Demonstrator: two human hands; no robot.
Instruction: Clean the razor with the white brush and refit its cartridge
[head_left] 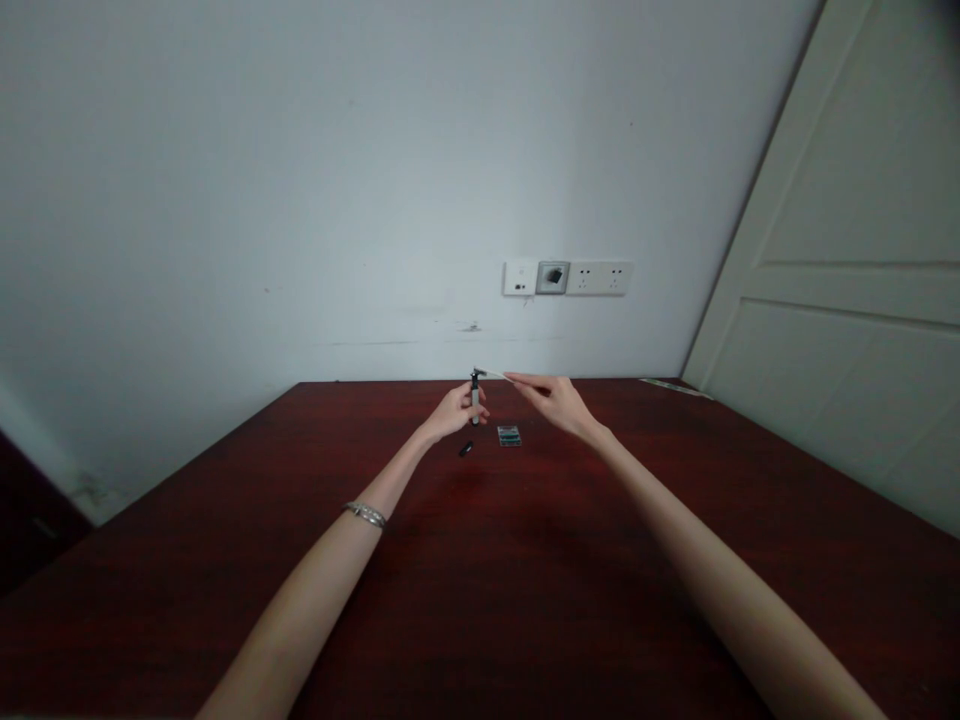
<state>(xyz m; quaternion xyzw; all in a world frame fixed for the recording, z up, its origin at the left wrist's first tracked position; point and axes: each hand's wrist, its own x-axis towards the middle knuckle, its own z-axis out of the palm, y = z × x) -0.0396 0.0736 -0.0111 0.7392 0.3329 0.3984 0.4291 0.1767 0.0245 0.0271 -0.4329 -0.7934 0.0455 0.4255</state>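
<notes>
My left hand (454, 411) is closed around the upright grey-and-black handle of a razor (475, 400), its small dark head at the top. From the right, my right hand (551, 399) pinches a thin white stick (495, 375) between outstretched fingers and thumb. The stick's far end reaches the razor's head; whether it touches is too small to tell. Below the hands lie a small black piece (466, 448), like a cap, and a clear flat packet (509, 436) with a teal band.
The dark red wooden table (480, 580) runs back to a pale wall (420, 200). Sockets and switch plates (598, 278) are set in the wall. A white panelled door (840, 270) stands along the right side, and a flat strip (675, 387) lies at the back right edge.
</notes>
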